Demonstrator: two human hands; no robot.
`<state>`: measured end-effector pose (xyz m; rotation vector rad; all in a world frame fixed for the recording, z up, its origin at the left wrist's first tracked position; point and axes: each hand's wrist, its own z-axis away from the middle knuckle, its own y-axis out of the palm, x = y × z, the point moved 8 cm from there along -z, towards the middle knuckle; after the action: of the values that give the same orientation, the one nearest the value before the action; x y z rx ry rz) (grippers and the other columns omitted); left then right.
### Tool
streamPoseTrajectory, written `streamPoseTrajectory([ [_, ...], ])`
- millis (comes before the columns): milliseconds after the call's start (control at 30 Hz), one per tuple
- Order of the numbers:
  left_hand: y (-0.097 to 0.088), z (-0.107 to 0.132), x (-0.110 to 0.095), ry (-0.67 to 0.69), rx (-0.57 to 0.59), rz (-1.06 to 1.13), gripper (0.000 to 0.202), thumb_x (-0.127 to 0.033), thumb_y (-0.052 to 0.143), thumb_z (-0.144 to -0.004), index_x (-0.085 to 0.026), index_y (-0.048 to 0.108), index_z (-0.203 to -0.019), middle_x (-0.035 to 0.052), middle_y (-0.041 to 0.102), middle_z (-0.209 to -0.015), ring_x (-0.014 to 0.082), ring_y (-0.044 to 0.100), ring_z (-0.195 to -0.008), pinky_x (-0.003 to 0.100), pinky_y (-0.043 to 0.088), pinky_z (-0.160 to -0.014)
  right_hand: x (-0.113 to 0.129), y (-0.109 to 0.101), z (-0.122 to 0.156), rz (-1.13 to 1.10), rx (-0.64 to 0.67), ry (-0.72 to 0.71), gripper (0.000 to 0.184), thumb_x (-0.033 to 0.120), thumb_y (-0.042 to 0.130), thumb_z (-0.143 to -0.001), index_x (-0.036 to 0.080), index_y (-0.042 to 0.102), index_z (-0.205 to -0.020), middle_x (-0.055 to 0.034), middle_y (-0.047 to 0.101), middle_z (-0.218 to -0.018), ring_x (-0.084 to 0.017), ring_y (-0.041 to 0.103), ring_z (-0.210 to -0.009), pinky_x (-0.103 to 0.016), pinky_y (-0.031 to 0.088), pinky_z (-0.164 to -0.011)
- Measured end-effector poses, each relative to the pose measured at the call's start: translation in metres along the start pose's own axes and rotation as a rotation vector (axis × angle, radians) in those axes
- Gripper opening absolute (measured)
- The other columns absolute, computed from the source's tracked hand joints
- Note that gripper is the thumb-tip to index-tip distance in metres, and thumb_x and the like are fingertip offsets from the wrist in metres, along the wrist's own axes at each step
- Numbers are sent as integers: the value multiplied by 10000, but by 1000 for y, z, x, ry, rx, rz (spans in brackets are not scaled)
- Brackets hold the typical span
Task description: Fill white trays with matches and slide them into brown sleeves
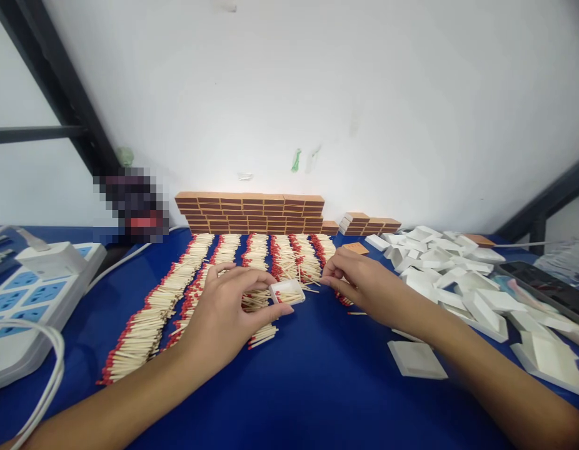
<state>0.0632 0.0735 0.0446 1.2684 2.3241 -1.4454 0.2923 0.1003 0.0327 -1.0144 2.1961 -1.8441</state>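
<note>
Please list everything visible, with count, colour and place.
matches: many, pale, red-tipped, left and centre
held tray: one, white, centre
other trays: many, white, right
matchboxes: many, orange-brown, back
phone: one, black, right
power strip: one, white-blue, left
adapter: one, white, left
cables: several, white, sides
table: one, blue, below
wall: one, white, behind
frame bars: several, black, sides
pixelated object: one, dark, left
left hand: one, bare, holding tray
right hand: one, bare, near matches

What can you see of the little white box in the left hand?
The little white box is a shallow, rectangular, open-topped tray that looks like thin card. Pale matches lie inside, some red heads showing at its left end. The left hand grips it, thumb along the near side, fingers at the far left. Whether it touches the blue table is unclear.
</note>
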Motion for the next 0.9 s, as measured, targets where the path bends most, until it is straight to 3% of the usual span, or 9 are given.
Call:
streamPoseTrajectory([
  [367,2,4,-14,146,40,-30,354,-472,921,-814,-292,736,-1057,-52,831,-1103,238,748,-1040,424,405,-1027,51,-5,5,-69,-43,-181,124,233,559,-1095,224,590,-975,-42,615,-972,-175,594,-806,-306,447,-709],
  [667,4,7,-25,220,38,9,405,-477,927,-801,-281,720,-1088,-51,821,-1123,217,750,-1045,408,378,-1075,64,5,11,-94,-22,-229,78,227,581,-1091,213,630,-1032,-42,639,-1019,-168,629,-839,-305,470,-736],
  [900,2,6,-26,233,21,19,395,-463,931,-797,-257,710,-1051,-61,826,-1075,197,758,-1003,387,388,-1042,55,-16,7,-133,-160,-208,115,233,645,-1058,200,664,-949,-5,588,-861,-141,554,-754,-282,418,-668],
])
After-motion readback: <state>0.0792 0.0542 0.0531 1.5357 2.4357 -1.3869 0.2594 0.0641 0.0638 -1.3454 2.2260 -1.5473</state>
